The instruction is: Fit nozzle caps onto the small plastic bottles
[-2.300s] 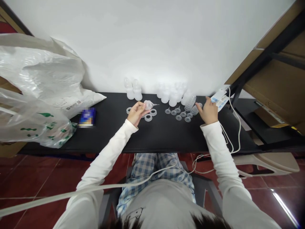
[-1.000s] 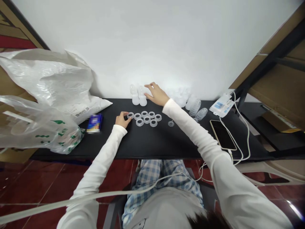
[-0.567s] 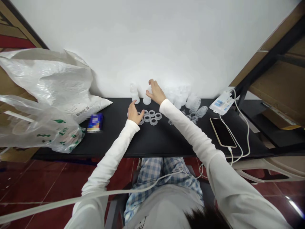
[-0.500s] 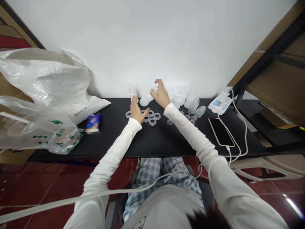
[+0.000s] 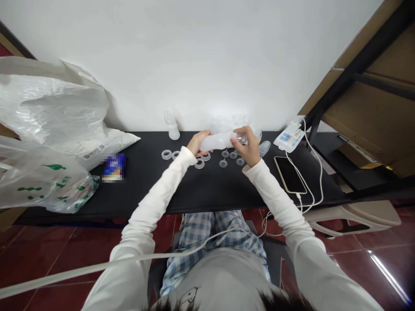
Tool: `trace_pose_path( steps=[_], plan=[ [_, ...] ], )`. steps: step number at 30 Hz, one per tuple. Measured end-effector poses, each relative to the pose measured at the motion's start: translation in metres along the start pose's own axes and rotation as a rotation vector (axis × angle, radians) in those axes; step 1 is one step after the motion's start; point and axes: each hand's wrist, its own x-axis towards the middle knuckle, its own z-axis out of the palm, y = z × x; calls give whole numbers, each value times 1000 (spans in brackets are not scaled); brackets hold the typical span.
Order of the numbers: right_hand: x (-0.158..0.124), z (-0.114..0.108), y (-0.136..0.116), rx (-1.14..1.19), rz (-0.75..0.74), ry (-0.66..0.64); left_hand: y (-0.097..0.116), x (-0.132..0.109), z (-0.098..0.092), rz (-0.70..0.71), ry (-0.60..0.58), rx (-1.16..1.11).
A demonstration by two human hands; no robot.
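Observation:
A translucent white plastic bottle (image 5: 216, 141) lies sideways in the air above the black table (image 5: 194, 190), held between both hands. My left hand (image 5: 196, 144) is closed round its base end. My right hand (image 5: 244, 145) is closed on the clear cap at its neck end. Under the hands lie several clear rings (image 5: 166, 154) and small clear nipple pieces (image 5: 222, 163). One capped bottle (image 5: 172, 127) stands alone by the wall on the left. More translucent bottles (image 5: 264, 147) are bunched by the wall behind my right hand.
A phone (image 5: 289, 174) lies on the table's right side, wired to a white power strip (image 5: 288, 136). A small blue packet (image 5: 113, 167) and large plastic bags (image 5: 52, 142) take up the left end. A dark shelf frame (image 5: 353, 73) stands at the right.
Both hands were reaching to the bottles at the wall. They have drawn back toward me with one bottle, now held sideways between them. One fewer bottle stands at the left.

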Motion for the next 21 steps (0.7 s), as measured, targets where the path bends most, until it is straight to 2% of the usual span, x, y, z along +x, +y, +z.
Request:
trace_pose_path(
  steps=[2, 4, 6, 8, 10, 11, 15, 17, 19, 21],
  plan=[
    [-4, -4, 0, 6, -188, -157, 9, 3, -15, -257, -131, 31],
    [-9, -6, -1, -25, -381, -301, 14, 2, -30, -438, -182, 77],
    [-15, -9, -3, -69, -564, -414, 15, -3, -40, -552, -230, 131],
    [-19, -13, -5, -56, -667, -480, 12, -12, -42, -570, -295, 174],
    [-20, -17, -6, 38, -617, -464, 6, -21, -39, -422, -276, 188],
    [-20, -18, -6, 100, -533, -428, 2, -25, -35, -274, -202, 190],
    [-14, -9, -6, 263, 33, -248, -15, -35, -18, 518, 249, 365],
    [-7, 2, -5, 287, 339, -262, -20, -37, -11, 809, 326, 540],
    [-2, 13, -4, 323, 545, -314, -23, -36, -7, 953, 313, 669],
    [-1, 20, -3, 342, 603, -269, -21, -34, -5, 963, 317, 694]
  ],
)
